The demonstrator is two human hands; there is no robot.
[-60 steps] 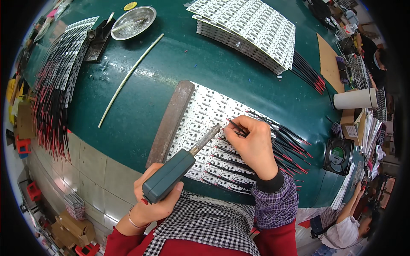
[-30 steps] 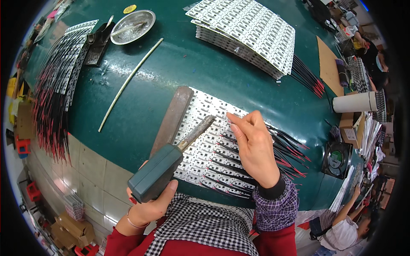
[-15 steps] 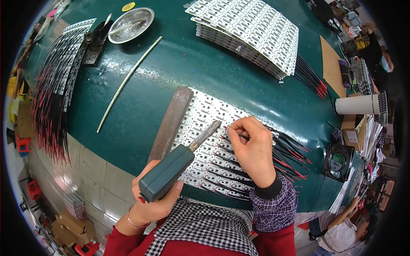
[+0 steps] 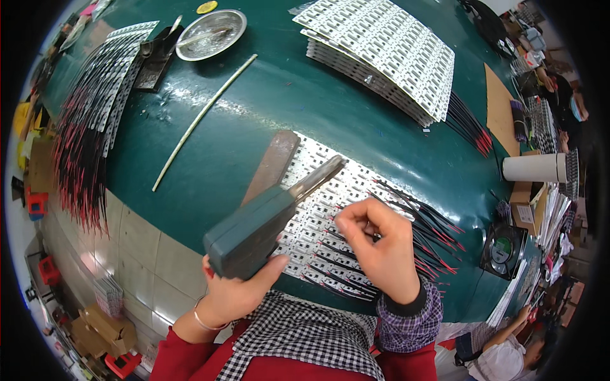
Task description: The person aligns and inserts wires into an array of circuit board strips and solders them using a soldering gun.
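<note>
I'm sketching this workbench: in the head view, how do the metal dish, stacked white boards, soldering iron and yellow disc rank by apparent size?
1. Stacked white boards
2. Soldering iron, perhaps enlarged by nearness
3. Metal dish
4. Yellow disc

No lettering can be read; the round green label (image 4: 501, 251) on the square black fan (image 4: 514, 244) is too small.

This is an electronics workshop: a long green table (image 4: 260, 105) carries a stack of white circuit boards (image 4: 387, 54), wired boards trailing black and red leads (image 4: 82, 165), and a gun-shaped soldering iron (image 4: 251, 228). Cardboard boxes (image 4: 105, 330) stand on the tiled floor (image 4: 143, 244); a co-worker (image 4: 499, 352) is at the right.
</note>
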